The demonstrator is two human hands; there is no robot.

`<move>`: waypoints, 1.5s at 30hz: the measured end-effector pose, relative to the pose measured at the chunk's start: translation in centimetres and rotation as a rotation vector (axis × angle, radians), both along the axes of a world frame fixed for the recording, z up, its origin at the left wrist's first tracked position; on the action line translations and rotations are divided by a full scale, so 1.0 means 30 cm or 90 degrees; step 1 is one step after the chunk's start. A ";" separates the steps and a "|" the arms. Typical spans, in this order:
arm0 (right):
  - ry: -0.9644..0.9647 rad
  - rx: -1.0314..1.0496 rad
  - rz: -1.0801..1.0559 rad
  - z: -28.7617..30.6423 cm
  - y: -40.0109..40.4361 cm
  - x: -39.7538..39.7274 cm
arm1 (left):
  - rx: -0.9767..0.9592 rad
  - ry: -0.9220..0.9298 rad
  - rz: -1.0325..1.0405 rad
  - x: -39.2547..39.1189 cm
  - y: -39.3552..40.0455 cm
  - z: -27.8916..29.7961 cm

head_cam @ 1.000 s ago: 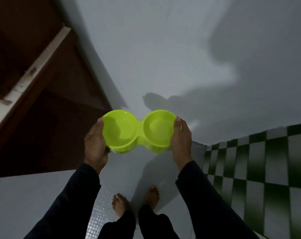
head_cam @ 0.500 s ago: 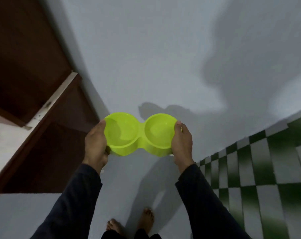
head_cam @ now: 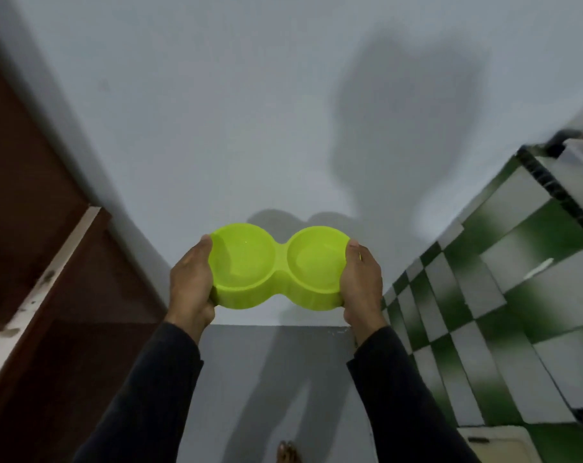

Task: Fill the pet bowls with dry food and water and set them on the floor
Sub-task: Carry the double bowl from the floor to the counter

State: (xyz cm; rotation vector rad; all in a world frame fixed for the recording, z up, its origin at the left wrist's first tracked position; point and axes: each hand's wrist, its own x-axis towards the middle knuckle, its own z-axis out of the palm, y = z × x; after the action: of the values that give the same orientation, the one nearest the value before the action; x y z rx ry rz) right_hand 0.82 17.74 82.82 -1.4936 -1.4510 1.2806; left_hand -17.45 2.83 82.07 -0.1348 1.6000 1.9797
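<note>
I have the lime-green double bowl (head_cam: 278, 267) up in the air in front of me, carried at both ends and resting on nothing. My left hand (head_cam: 191, 282) grips the left end, thumb hooked over the rim and fingers curled underneath; my right hand (head_cam: 362, 280) does the same on the right end. Both wells look empty to me, no kibble and no water that I can make out, so I judge the filling is all to come.

For this carry, I want the rim level, and right now it tips slightly toward me. That costs nothing while it is dry, but I should square it up as a habit before water goes in. The plastic looks light and a bit flexible, so an even squeeze from both sides, no twisting.

The grey wall (head_cam: 216, 111) is close ahead, a dark wooden door (head_cam: 33, 195) on my left, green-and-white checked tiles (head_cam: 483, 295) on my right. I cannot see a tap or food bag from here.
</note>
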 end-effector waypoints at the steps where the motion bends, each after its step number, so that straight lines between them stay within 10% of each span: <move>1: -0.001 0.008 -0.017 0.011 -0.009 0.016 | 0.000 -0.004 -0.016 0.003 0.006 0.019; 20: 0.021 0.048 -0.358 0.108 -0.436 0.548 | -0.001 0.014 -0.359 0.383 -0.016 0.123; 45: 0.067 0.051 -0.724 0.151 -1.357 1.634 | -0.009 0.058 -0.732 1.556 -0.498 0.133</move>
State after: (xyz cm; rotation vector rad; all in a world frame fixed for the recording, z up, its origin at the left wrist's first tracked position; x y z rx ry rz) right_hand 49.83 -22.98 87.35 -1.7273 -0.3748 0.5505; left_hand 29.21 -12.10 86.05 0.7203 1.2601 1.0615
